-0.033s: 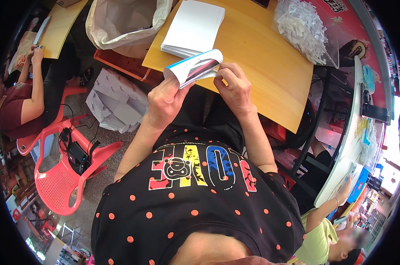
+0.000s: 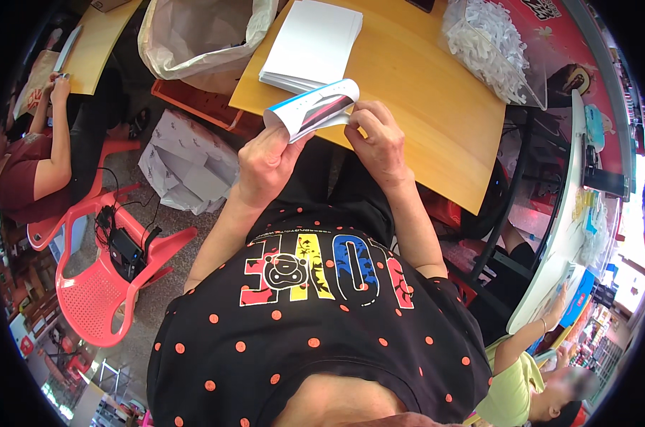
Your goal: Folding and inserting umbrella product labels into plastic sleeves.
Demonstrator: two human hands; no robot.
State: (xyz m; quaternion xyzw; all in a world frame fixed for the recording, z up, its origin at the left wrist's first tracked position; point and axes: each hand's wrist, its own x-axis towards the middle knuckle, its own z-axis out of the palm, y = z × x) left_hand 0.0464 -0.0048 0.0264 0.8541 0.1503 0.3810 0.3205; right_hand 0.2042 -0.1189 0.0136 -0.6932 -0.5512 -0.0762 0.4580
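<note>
My left hand [image 2: 265,167] and my right hand [image 2: 379,142] both grip a white printed sheet with a blue edge [image 2: 312,107], bent over into a curl. They hold it just above the near edge of a wooden table [image 2: 422,107]. My left hand pinches the left end, and my right hand's fingers press on the right side of the fold. Right behind the sheet, a stack of flat white sheets [image 2: 312,43] lies on the table.
A clear bag of white shredded pieces [image 2: 489,46] sits at the table's far right. A large plastic bag [image 2: 201,35] and a white paper bag [image 2: 187,164] are to the left. A red plastic chair [image 2: 102,285] carries a black device [image 2: 127,249]. One person [image 2: 30,164] sits at left, another [image 2: 529,377] at lower right.
</note>
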